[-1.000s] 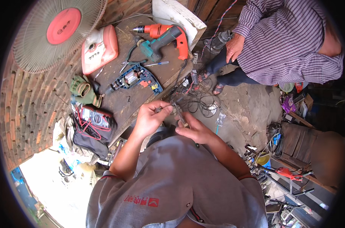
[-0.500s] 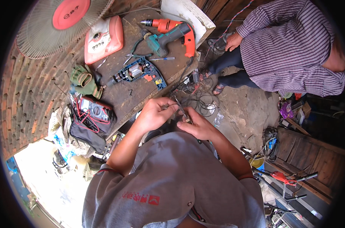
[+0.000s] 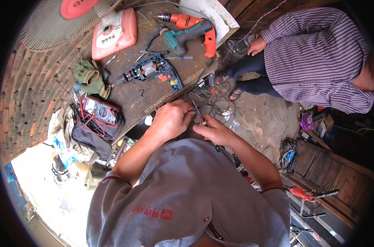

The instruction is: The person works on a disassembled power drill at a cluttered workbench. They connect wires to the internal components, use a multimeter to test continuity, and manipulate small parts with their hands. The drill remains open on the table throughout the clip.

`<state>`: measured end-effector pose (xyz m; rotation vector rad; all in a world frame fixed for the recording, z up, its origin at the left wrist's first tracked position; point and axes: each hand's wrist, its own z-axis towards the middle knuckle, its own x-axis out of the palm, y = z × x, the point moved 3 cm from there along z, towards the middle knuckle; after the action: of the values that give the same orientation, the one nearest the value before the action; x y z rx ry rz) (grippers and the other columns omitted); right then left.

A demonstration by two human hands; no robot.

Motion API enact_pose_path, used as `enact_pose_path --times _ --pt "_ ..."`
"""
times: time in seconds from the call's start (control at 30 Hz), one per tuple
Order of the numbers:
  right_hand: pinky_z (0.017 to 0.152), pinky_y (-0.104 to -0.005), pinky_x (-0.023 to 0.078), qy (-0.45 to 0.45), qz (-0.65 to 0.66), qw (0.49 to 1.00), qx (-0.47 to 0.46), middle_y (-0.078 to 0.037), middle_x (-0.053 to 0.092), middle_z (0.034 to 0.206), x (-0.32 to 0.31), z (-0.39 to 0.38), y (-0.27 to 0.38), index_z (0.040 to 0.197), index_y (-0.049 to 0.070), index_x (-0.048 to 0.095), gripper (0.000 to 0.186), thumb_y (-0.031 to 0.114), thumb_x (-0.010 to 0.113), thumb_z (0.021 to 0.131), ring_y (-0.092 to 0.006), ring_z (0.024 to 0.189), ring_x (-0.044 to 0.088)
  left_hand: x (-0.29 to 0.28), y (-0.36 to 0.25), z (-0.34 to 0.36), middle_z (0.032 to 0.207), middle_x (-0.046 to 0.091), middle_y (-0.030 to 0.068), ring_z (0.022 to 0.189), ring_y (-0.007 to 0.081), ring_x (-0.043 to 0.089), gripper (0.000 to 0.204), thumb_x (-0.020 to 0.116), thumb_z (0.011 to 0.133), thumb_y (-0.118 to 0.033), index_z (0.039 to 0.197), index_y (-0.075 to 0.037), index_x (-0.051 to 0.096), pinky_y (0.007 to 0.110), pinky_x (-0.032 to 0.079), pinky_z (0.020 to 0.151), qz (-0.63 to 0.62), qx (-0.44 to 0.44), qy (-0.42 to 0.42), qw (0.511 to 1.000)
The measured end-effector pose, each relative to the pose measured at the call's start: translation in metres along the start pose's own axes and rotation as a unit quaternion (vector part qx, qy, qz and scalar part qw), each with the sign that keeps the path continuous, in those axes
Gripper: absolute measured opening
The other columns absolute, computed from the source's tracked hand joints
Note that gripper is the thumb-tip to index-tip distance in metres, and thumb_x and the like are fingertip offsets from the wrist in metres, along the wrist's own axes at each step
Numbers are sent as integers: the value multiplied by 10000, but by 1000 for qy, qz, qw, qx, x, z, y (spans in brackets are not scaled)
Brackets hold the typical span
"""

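My left hand [image 3: 173, 119] is closed, thumb and fingers pinched together just past the table edge; what they hold is too small to make out. Close beside it, my right hand [image 3: 215, 131] is wrapped around a slender dark metal tool [image 3: 197, 110] that slants up beside the left fingertips. A bit of green shows under that hand, perhaps the tool's handle. On the table [image 3: 131, 96] before me lies a blue power drill [image 3: 149, 71] with its casing open, motor and wiring exposed. Small dark screws [image 3: 141, 93] lie near it.
An orange drill [image 3: 210, 43], a green cordless drill [image 3: 176, 43], pliers [image 3: 144, 52] and a pen [image 3: 180, 57] lie farther back. Left are gloves [image 3: 89, 78], a multimeter [image 3: 101, 112] and a fan [image 3: 67, 29]. A person in a checked shirt [image 3: 314, 57] stands right; cables [image 3: 218, 108] cover the floor.
The view has shifted slightly, so the table items sit a little lower in it. My hands stay close together, and the dark tool shows more plainly between them.
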<state>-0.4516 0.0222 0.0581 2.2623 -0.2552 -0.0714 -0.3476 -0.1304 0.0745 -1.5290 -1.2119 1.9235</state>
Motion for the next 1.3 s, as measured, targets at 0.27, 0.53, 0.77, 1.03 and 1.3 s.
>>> enact_pose_path --times 0.27,0.53,0.77,1.03,1.3 --pt "586 -298 476 -37 94 992 75 9 540 779 13 -4 0 961 82 563 266 328 654 922 -80 712 540 2 -1 -8 809 651 123 732 333 662 98 725 836 -89 910 -24 715 426 536 638 66 69 -49 994" --pt "668 -311 502 -38 -55 998 -6 -23 601 843 3 -4 -4 1030 53 572 251 242 683 909 -133 763 595 -1 3 -6 799 664 127 742 322 670 100 694 865 -100 920 -23 726 393 543 657 -29 58 10 998" --pt "812 -444 497 -191 -223 873 -390 -180 596 1049 7 12 7 1194 0 497 444 74 706 809 -334 947 617 -17 6 -4 709 615 26 564 104 510 220 711 944 -179 898 35 720 261 376 515 -419 -108 153 888" --pt "1085 -549 407 -253 -360 677 -591 -165 594 1084 -16 36 44 1201 30 469 630 206 822 709 -380 1061 599 2 16 -1 675 531 49 532 106 471 301 658 969 -221 797 21 604 236 353 455 -676 -218 327 623" --pt "743 -458 505 -328 -201 855 -347 -170 617 953 -10 12 -30 1124 45 574 391 120 711 765 -366 857 631 24 6 15 690 585 -5 542 65 479 125 620 978 -110 883 -33 645 223 336 477 -365 -179 132 904"
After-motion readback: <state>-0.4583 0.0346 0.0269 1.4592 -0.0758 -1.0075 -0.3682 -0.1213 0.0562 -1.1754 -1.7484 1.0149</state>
